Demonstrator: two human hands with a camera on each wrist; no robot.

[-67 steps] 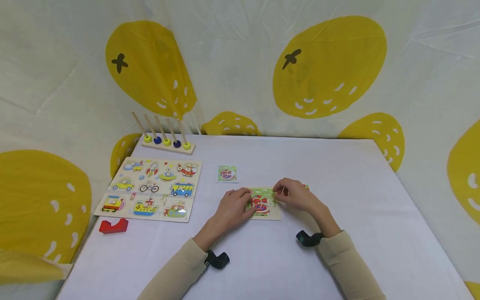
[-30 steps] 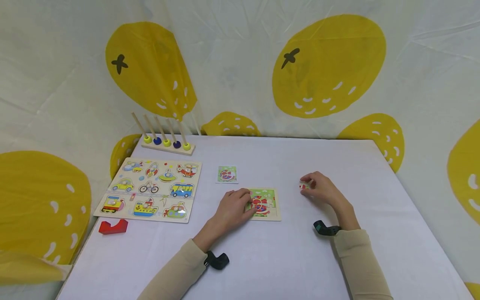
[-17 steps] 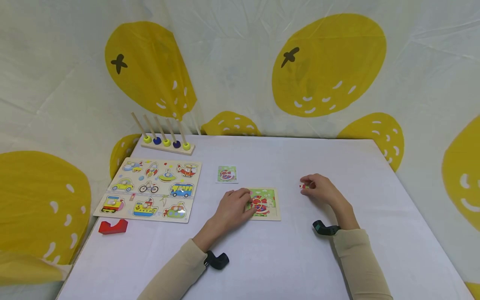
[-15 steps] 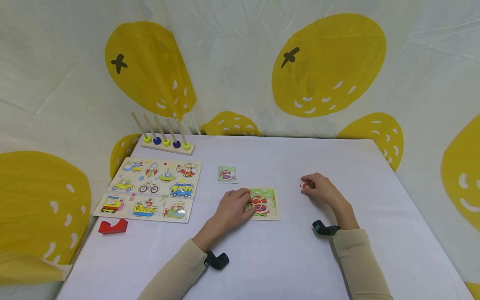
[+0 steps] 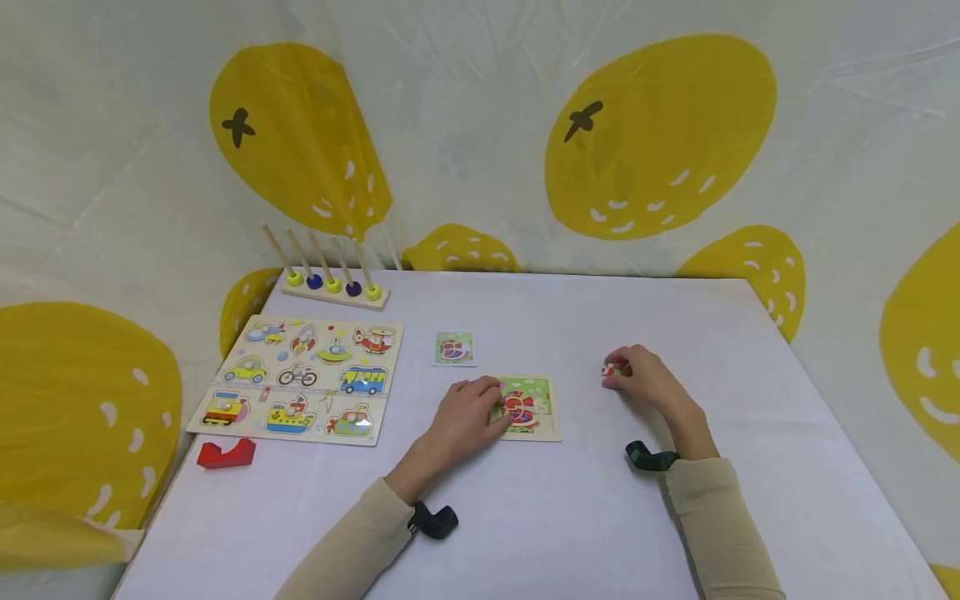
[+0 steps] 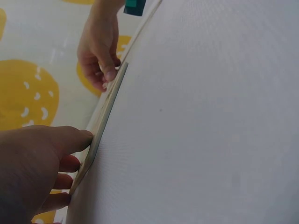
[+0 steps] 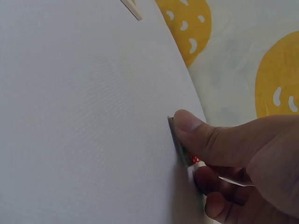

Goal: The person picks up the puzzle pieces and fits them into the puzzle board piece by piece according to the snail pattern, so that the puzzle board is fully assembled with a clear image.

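Observation:
A small jigsaw puzzle board (image 5: 536,408) with a pale wooden frame and a red, purple and green picture lies flat mid-table. My left hand (image 5: 467,418) holds its left side, thumb towards the near edge and fingers bent over the left part, which they hide. To the right of the board, my right hand (image 5: 643,379) pinches a red, white and green puzzle piece (image 5: 611,369) between thumb and fingers. In the right wrist view, that piece (image 7: 181,144) is tilted on edge close to the tablecloth, partly covered by the thumb.
Behind the board lies a small picture card (image 5: 454,348) with a similar design. At left are a vehicle peg puzzle (image 5: 300,375), a red notched block (image 5: 227,452) and a peg stand (image 5: 333,293) with yellow and blue beads. A patterned curtain hangs behind the table.
My right hand has moved right, away from the board, and picked up the puzzle piece, whose angle in the fingers has since shifted slightly. My left hand has stayed in place.

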